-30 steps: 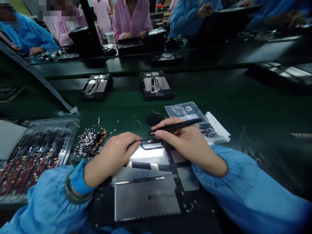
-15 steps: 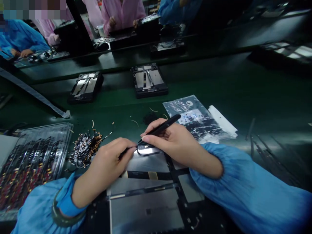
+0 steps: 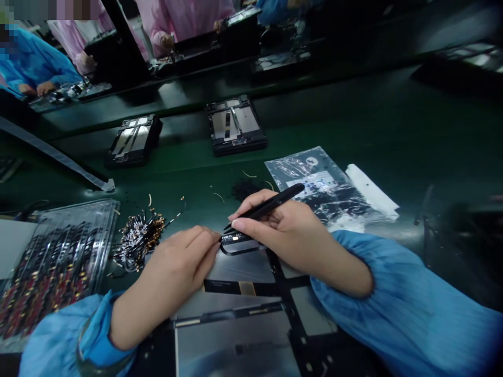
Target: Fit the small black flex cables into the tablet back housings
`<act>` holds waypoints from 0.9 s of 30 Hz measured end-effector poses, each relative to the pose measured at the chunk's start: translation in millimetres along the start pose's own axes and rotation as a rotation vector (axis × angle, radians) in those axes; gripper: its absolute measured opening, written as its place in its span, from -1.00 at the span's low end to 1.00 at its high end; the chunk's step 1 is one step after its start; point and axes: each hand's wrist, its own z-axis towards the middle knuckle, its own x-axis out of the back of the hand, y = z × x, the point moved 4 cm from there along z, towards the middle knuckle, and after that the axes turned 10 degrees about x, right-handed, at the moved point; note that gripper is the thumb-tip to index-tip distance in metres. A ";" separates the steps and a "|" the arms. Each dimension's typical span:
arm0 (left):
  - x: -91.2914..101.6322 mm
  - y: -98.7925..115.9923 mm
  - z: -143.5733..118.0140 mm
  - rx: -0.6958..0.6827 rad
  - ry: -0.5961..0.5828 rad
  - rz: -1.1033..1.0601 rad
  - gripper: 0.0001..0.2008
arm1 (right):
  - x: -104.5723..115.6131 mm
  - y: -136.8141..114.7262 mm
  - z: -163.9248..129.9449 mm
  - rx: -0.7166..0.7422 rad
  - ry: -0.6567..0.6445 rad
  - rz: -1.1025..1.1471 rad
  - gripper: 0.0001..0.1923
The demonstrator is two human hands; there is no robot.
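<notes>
An opened device chassis (image 3: 239,340) with grey metal plates lies at the near edge of the green bench. My right hand (image 3: 286,230) grips black tweezers (image 3: 267,207), their tips down at a small black cable part (image 3: 236,242) on the chassis's far edge. My left hand (image 3: 181,267) rests on the chassis, its fingertips pinched at the left end of that same part. Whether the left fingers hold a thin cable is hard to tell. Both arms wear blue sleeves.
A clear tray (image 3: 47,262) of small cables lies left, a loose pile of connectors (image 3: 137,238) beside it. A plastic bag (image 3: 318,191) of parts sits right. Two more chassis (image 3: 236,125) (image 3: 133,139) lie further back. Other people in pink and blue coats work across the bench.
My view has dipped and moved closer. The tweezers have tilted from nearly flat to steeper, tips lowered onto the cable part. My left fingertips stay pinched at it.
</notes>
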 end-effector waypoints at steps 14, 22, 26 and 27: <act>1.5 -6.2 -3.4 0.064 0.034 -0.145 -0.87 | -3.8 -2.5 2.0 0.040 -0.122 0.007 -0.89; 2.4 -6.5 -3.4 0.063 0.035 -0.163 -0.87 | -6.2 -6.8 2.4 0.092 -0.160 -0.011 -0.93; 3.1 -5.9 -2.0 0.093 0.017 -0.199 -0.86 | -6.6 -6.8 2.6 0.120 -0.167 -0.020 -0.94; 3.2 -5.7 -1.7 0.098 0.013 -0.205 -0.86 | -6.5 -6.7 2.7 0.121 -0.167 -0.022 -0.94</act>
